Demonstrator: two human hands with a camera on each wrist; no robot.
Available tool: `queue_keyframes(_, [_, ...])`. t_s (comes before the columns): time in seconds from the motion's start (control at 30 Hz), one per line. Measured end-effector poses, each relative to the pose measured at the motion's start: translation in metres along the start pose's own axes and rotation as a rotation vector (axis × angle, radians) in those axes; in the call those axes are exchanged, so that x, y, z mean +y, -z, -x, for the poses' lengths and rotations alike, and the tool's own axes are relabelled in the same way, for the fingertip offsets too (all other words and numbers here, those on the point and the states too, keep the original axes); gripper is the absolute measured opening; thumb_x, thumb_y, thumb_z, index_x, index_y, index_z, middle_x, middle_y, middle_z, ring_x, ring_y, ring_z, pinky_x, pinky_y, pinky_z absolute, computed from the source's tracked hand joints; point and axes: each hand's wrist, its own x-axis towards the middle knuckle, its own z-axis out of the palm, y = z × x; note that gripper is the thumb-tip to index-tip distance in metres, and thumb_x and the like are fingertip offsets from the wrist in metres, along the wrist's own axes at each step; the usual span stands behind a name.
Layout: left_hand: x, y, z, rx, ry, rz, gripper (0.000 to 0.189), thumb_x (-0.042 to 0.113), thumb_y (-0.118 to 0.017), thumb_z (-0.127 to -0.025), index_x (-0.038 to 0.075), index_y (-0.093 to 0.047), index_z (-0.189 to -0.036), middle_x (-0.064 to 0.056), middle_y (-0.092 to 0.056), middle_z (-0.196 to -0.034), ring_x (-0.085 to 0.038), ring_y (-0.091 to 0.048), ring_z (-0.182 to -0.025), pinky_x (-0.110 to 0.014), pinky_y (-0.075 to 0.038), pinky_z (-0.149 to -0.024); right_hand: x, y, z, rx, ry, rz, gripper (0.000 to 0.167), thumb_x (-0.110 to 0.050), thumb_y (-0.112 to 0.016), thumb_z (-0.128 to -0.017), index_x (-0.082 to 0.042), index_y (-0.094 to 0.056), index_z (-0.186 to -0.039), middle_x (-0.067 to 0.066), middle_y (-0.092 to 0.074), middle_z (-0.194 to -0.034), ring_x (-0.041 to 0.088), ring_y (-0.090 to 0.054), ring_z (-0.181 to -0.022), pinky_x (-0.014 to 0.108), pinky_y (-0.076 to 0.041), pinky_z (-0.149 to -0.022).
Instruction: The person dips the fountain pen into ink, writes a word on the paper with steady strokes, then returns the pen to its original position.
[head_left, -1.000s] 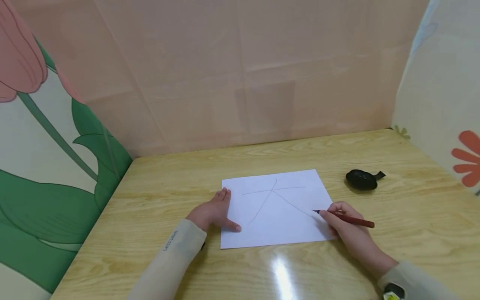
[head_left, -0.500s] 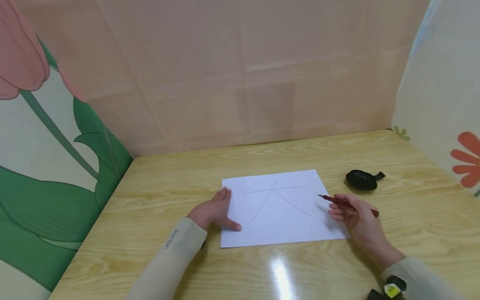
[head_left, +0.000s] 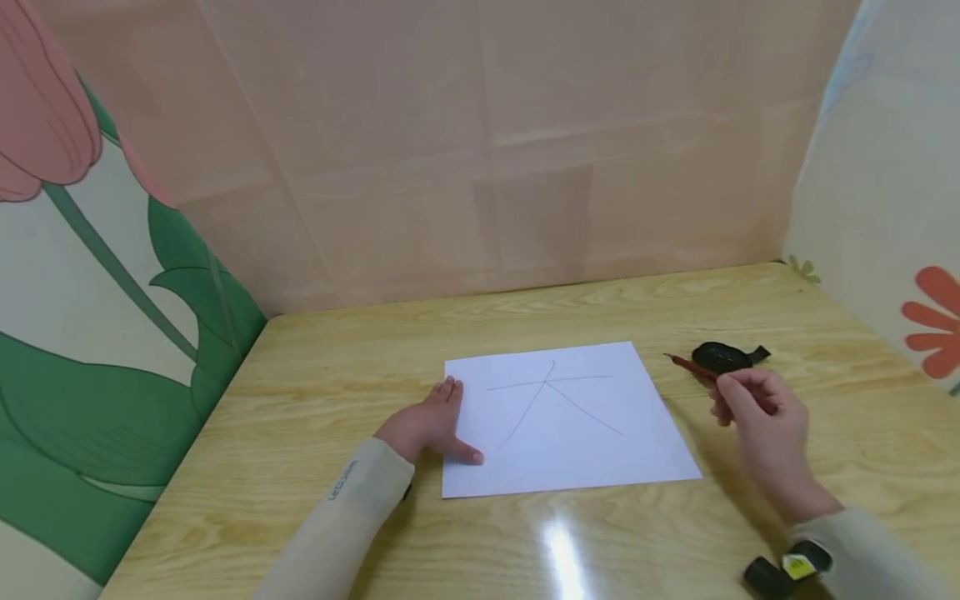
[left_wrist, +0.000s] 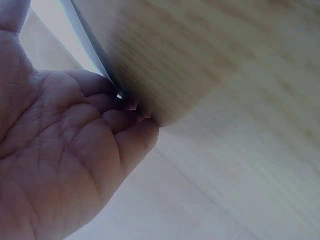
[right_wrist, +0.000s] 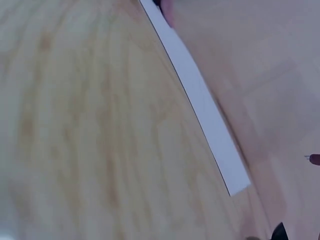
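A white sheet of paper point(head_left: 592, 454) bearing several thin drawn lines lies on the table. My left hand point(head_left: 427, 423) rests on its left edge, fingers and thumb extended; the left wrist view shows that hand's palm point(left_wrist: 55, 150) and fingertips at the sheet's edge. Between thumb and fingers my right hand point(head_left: 772, 433) pinches a dark red pen point(head_left: 692, 367), off the paper. The pen's pointed tip aims left, beside a shiny black oval dish point(head_left: 720, 357) with a short tab. Only the pen's metal tip point(right_wrist: 314, 159) end shows in the right wrist view.
The wooden table point(head_left: 337, 375) meets a pinkish cloth backdrop point(head_left: 525, 167) behind. Panels printed with flowers stand at left point(head_left: 172, 283) and right point(head_left: 877, 208). A black wrist device point(head_left: 787, 568) sits by my right sleeve.
My right hand has lifted the pen off the paper and carried it right and farther back to beside the black dish. The left hand stays put on the sheet.
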Motion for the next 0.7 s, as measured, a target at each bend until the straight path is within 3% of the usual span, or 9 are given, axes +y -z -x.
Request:
queue_keyframes(0.23, [0.0, -0.001, 0.0, 0.005, 0.007, 0.002, 0.119, 0.056, -0.074, -0.068, 0.004, -0.005, -0.149, -0.011, 0.001, -0.156, -0.026, -0.001, -0.143, -0.04, -0.012, -0.114, 0.003, 0.02, -0.016, -0.017, 0.022, -0.085, 0.015, 0.003, -0.067, -0.08, 0.004, -0.062, -0.094, 0.006, -0.07, -0.076, 0.012, -0.068, -0.061, 0.021, -0.053, -0.057])
queue_keyframes(0.47, [0.0, -0.001, 0.0, 0.008, 0.014, 0.009, 0.119, 0.056, -0.074, -0.067, 0.005, -0.005, -0.149, -0.011, 0.001, -0.156, -0.026, -0.001, -0.143, -0.04, -0.013, -0.114, 0.0, 0.042, -0.034, -0.006, -0.083, 0.024, 0.018, -0.004, -0.07, -0.08, -0.005, -0.061, -0.096, -0.004, -0.07, -0.076, 0.006, -0.068, -0.064, 0.018, -0.052, -0.06])
queue_keyframes(0.7, [0.001, 0.0, 0.001, 0.011, 0.009, 0.008, 0.119, 0.055, -0.075, -0.068, 0.004, -0.005, -0.149, -0.011, 0.0, -0.156, -0.026, -0.002, -0.143, -0.04, -0.013, -0.114, -0.003, 0.06, -0.053, 0.031, -0.161, 0.054, 0.014, -0.008, -0.068, -0.083, -0.013, -0.061, -0.094, -0.009, -0.069, -0.073, 0.002, -0.067, -0.064, 0.015, -0.051, -0.058])
